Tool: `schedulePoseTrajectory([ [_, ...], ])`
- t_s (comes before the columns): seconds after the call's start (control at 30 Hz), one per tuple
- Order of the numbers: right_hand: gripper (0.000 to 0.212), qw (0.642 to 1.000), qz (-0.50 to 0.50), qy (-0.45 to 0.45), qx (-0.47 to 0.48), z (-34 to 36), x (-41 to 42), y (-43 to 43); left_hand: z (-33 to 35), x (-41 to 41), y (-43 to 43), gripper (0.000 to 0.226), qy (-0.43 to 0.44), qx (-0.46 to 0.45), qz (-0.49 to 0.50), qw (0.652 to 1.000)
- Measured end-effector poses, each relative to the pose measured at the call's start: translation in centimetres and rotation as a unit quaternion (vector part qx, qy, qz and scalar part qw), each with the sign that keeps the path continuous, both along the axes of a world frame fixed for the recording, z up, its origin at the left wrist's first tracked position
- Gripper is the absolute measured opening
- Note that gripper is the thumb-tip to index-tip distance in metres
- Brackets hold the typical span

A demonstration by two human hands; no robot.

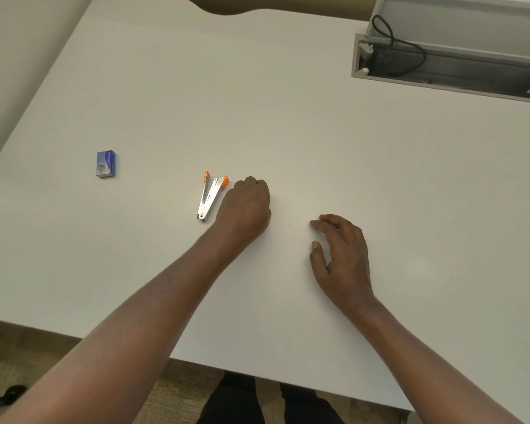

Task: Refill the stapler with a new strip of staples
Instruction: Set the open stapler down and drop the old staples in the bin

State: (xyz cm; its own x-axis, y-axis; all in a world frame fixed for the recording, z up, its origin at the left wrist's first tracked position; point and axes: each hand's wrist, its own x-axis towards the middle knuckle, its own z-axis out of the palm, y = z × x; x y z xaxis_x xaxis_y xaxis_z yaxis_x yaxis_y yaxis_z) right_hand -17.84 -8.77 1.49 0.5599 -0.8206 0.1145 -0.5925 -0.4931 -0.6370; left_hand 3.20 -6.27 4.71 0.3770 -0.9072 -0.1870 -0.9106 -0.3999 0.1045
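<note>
Fingers of left hand curled under, tips hidden.

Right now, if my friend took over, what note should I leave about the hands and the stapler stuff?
Left hand: fingers curled under, right beside the stapler; whether it holds anything is hidden.
Right hand: relaxed, holding nothing, low over the table.
Stapler lies swung open. Staple box sits apart, farther left.
Done: stapler opened.
Left: no new strip in sight, so fetch one from the box, load it, close the stapler.
</note>
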Motion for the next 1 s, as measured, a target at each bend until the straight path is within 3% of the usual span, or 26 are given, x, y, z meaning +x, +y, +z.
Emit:
schedulePoseTrajectory([
  [0.17, 0.035, 1.0, -0.001, -0.012, 0.016, 0.1, 0.2, -0.1, 0.7, 0.4, 0.3, 0.006, 0.059, -0.035, 0.041, 0.997],
  [0.3, 0.031, 0.998, -0.017, -0.052, 0.035, 1.2, 0.6, 0.2, 0.9, 0.8, 1.5, 0.009, 0.216, -0.096, 0.119, 0.964],
  [0.37, 0.026, 0.988, -0.063, -0.094, 0.106, 2.1, 1.1, 0.7, 1.3, 0.3, 2.2, 0.01, 0.276, -0.124, 0.15, 0.941],
  [0.43, 0.021, 0.932, -0.152, -0.179, 0.276, 3.0, 2.0, 1.2, 1.6, -0.7, 2.7, 0.005, 0.316, -0.141, 0.158, 0.925],
  [0.53, 0.023, 0.744, -0.258, -0.336, 0.517, 4.2, 3.2, 1.1, 2.3, -3.0, 3.2, 0.007, 0.34, -0.186, 0.141, 0.911],
  [0.6, 0.026, 0.657, -0.272, -0.39, 0.586, 5.0, 3.6, 0.9, 2.9, -4.8, 3.5, 0.011, 0.334, -0.224, 0.105, 0.909],
  [0.67, 0.027, 0.606, -0.266, -0.422, 0.62, 5.6, 3.6, 0.8, 3.4, -6.7, 3.7, 0.011, 0.322, -0.247, 0.057, 0.912],
  [0.77, 0.025, 0.569, -0.286, -0.441, 0.633, 6.1, 3.4, 0.6, 3.2, -9.0, 3.6, 0.007, 0.246, -0.254, -0.005, 0.936],
  [1.0, 0.025, 0.566, -0.319, -0.438, 0.622, 5.8, 1.7, 0.1, 2.3, -11.1, 3.2, 0.014, 0.167, -0.267, -0.065, 0.947],
])
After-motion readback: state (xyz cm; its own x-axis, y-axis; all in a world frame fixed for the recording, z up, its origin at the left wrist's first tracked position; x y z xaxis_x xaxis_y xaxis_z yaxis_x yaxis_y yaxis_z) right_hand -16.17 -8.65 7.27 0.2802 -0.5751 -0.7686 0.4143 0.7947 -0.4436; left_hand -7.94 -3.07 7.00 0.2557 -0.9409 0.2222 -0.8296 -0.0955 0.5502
